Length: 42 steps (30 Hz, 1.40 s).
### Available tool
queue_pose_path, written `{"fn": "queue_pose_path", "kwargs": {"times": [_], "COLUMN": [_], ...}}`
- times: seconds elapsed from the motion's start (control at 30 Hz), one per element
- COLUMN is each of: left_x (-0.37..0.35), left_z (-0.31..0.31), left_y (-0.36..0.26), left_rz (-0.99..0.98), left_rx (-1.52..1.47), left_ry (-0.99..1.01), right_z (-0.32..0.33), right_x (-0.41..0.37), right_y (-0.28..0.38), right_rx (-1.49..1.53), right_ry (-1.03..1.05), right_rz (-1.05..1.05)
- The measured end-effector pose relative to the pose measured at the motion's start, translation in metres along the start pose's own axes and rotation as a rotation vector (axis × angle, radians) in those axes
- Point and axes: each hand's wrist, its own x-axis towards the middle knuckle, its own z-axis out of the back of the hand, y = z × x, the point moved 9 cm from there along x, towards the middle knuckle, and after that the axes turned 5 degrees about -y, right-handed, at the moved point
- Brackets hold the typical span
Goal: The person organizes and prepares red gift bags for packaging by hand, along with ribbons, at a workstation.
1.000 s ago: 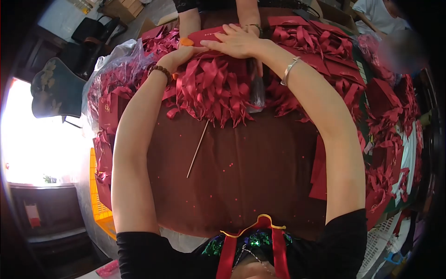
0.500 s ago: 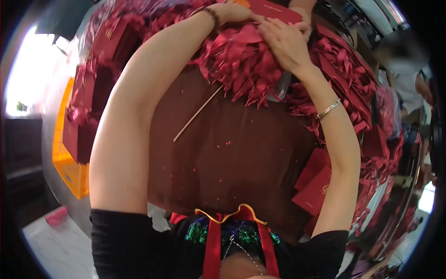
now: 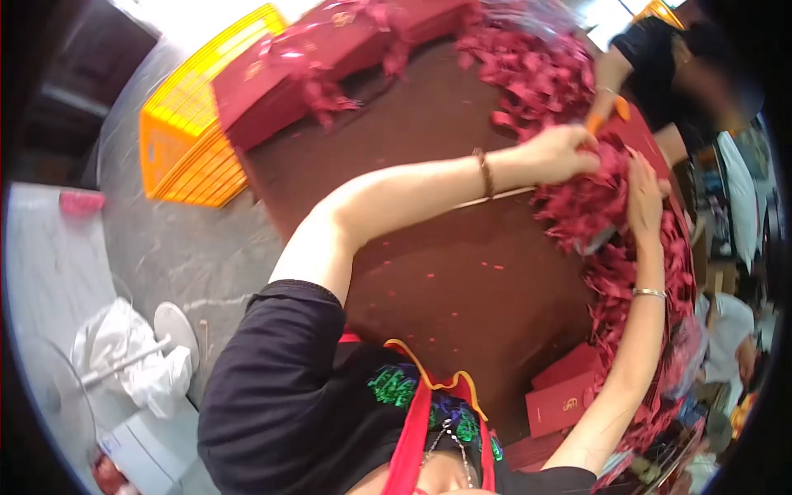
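Note:
Near the far right edge of the table, my left hand (image 3: 563, 155) has its fingers curled at the edge of a bunch of crinkled red ribbons (image 3: 569, 206); what they grip is hidden. An orange piece (image 3: 593, 124), perhaps a handle, shows just beyond those fingers. My right hand (image 3: 644, 194) lies against the other side of the bunch, its fingers stretched out. A flat red box or card (image 3: 637, 136) is just past both hands. Below my left wrist, a thin pale stick (image 3: 507, 195) points out of the ribbons.
A person in black (image 3: 652, 62) stands across the table, arms reaching toward the red box. Red boxes (image 3: 289, 70) line the far left edge of the brown tabletop (image 3: 445, 256). Yellow crates (image 3: 194, 165) stand beside it. Red cards (image 3: 561, 406) lie at lower right.
The view has swung left, so hands and ribbons appear farther right. Both hands stay at the ribbon bunch. More of the floor, the yellow crates and the person opposite shows.

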Motion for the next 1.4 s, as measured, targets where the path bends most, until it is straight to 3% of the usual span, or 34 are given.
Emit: {"fn": "queue_pose_path", "kwargs": {"times": [0.07, 0.13, 0.2, 0.27, 0.3, 0.33, 0.4, 0.43, 0.5, 0.57, 0.6, 0.73, 0.8, 0.83, 0.9, 1.1, 1.4], "left_x": [-0.049, -0.079, -0.103, -0.115, -0.113, -0.101, -0.106, -0.121, -0.147, -0.163, -0.173, -0.176, -0.174, -0.180, -0.186, -0.177, -0.201], "left_z": [0.042, 0.104, 0.180, 0.255, 0.310, 0.375, 0.482, 0.503, 0.536, 0.507, 0.476, 0.496, 0.488, 0.474, 0.473, 0.447, 0.419], "left_y": [-0.031, -0.052, -0.081, -0.095, -0.079, -0.041, 0.014, 0.021, 0.065, 0.066, 0.057, 0.090, 0.082, 0.059, 0.068, 0.091, 0.084], "left_rz": [0.001, -0.147, -0.494, -0.683, -0.498, -0.301, 0.174, 0.165, 0.414, 0.711, 0.814, 0.728, 0.635, 0.650, 0.716, 0.706, 0.738], "left_rx": [0.027, 0.098, 0.499, 0.969, 0.903, 0.975, 0.841, 0.837, 0.772, 0.764, 0.545, 0.476, 0.467, 0.544, 0.458, 0.288, 0.129], "left_ry": [-0.022, -0.258, -0.522, -0.642, -0.708, -0.616, -0.558, -0.552, -0.418, -0.189, -0.116, -0.094, -0.098, -0.099, -0.023, 0.236, 0.104], "right_z": [-0.002, 0.001, 0.010, 0.020, 0.029, 0.029, 0.056, 0.065, 0.060, 0.037, 0.024, -0.016, -0.032, -0.035, -0.038, -0.052, -0.079], "right_x": [0.002, 0.004, 0.002, 0.004, 0.004, 0.004, 0.002, -0.006, -0.029, -0.056, -0.067, -0.113, -0.123, -0.127, -0.128, -0.137, -0.151], "right_y": [-0.005, -0.005, 0.010, 0.026, 0.038, 0.037, 0.059, 0.091, 0.161, 0.214, 0.233, 0.266, 0.259, 0.259, 0.258, 0.280, 0.294], "right_rx": [0.006, -0.032, -0.080, -0.345, -0.395, -0.398, -0.358, -0.304, -0.285, -0.154, -0.018, 0.251, 0.385, 0.401, 0.444, 0.468, 0.604], "right_ry": [0.043, 0.083, 0.117, 0.257, 0.202, 0.194, -0.218, -0.300, -0.306, -0.202, -0.118, 0.100, 0.149, 0.138, 0.132, 0.186, 0.225], "right_rz": [-0.025, -0.027, -0.040, -0.125, -0.110, -0.109, 0.184, 0.265, 0.416, 0.489, 0.509, 0.402, 0.227, 0.205, 0.125, 0.166, 0.102]}}
